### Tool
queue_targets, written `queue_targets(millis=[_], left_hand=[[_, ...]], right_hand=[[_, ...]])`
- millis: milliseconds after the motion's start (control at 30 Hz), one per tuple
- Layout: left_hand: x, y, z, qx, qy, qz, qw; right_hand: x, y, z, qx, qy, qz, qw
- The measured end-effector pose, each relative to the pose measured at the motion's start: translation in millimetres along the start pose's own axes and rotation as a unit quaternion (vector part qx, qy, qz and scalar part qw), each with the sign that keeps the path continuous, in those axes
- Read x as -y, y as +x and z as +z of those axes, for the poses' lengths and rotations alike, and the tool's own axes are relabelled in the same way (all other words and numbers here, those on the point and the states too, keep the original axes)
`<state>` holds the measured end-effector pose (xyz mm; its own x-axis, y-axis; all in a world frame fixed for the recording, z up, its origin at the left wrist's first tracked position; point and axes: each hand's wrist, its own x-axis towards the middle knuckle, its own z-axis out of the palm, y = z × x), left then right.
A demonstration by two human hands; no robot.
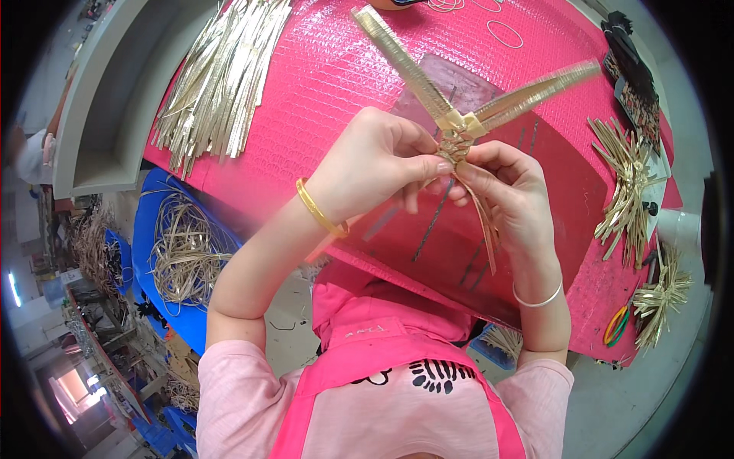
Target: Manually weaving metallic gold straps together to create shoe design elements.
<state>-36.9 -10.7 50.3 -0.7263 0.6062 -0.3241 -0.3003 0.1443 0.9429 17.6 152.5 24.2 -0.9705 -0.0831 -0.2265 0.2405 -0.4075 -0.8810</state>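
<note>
You have before you a gold Y-shaped braided metallic strap [456,143], a hot-pink glossy plastic table cover [329,80] patterned with small bumps, a deep-red flat sheet [562,180] with dark stripes, and your pale-pink, black-printed fabric T-shirt [394,424].

Woven strips [456,143]: glossy, metallic-looking | table cover [329,69]: shiny, bumpy plastic | apron [390,348]: matt cloth
</note>
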Motion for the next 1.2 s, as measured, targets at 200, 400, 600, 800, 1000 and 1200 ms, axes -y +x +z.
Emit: queue_targets(millis=[200,400,600,800,1000,1200], left_hand=[[10,-1,3,-0.065,0.339,0.183,0.92],[24,-1,17,-0.228,0.501,0.356,0.755],[4,-8,3,-0.081,0.132,0.019,0.988],[19,-4,-7,-0.077,0.104,0.067,0.989],[19,-1,-14,-0.091,0.28,0.238,0.926],[21,-10,-2,-0.158,0.318,0.252,0.9]], right_hand=[[9,12,-12,0.02,-0.331,-0.029,0.943],[10,17,-15,0.11,-0.101,0.116,0.982],[-21,16,-5,0.003,-0.236,-0.181,0.955],[-18,8,3,-0.034,-0.337,-0.195,0.921],[-17,7,-2,0.054,0.061,0.039,0.996],[-26,6,4,0.017,0.02,-0.038,0.999]])
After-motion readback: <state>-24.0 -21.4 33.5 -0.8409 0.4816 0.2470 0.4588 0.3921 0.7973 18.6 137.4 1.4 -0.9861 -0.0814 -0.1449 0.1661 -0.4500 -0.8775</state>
